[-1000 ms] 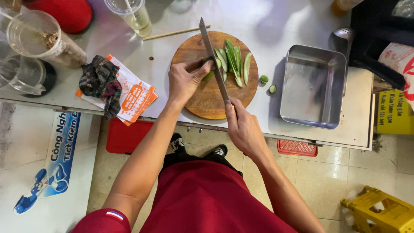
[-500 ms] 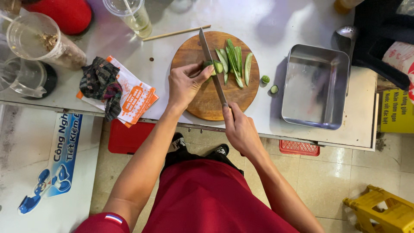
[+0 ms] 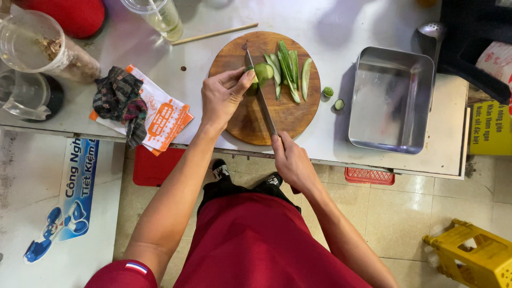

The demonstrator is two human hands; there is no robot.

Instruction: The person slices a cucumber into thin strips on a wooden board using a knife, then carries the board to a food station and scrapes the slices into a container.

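Left hand (image 3: 221, 98): grip closed on a cucumber piece (image 3: 262, 71), pinning it to the round cutting board (image 3: 277, 114). Right hand (image 3: 290, 162): grip wrapped tight around the knife (image 3: 261, 98) handle, blade just beside the left fingertips. Cut cucumber strips (image 3: 290, 72) lie just beyond the blade. Metal tray (image 3: 392, 101) farther right on the worktop (image 3: 330, 26).

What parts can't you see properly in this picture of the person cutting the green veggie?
All in the head view:
- Knife handle: covered by the right hand.
- Green vegetable piece: its near end is hidden by the left hand fingers.
- Blade edge: too thin to tell how deep it has cut.
- Metal tray: glare blurs its bottom.
- Plastic cup: cut off by the top edge.
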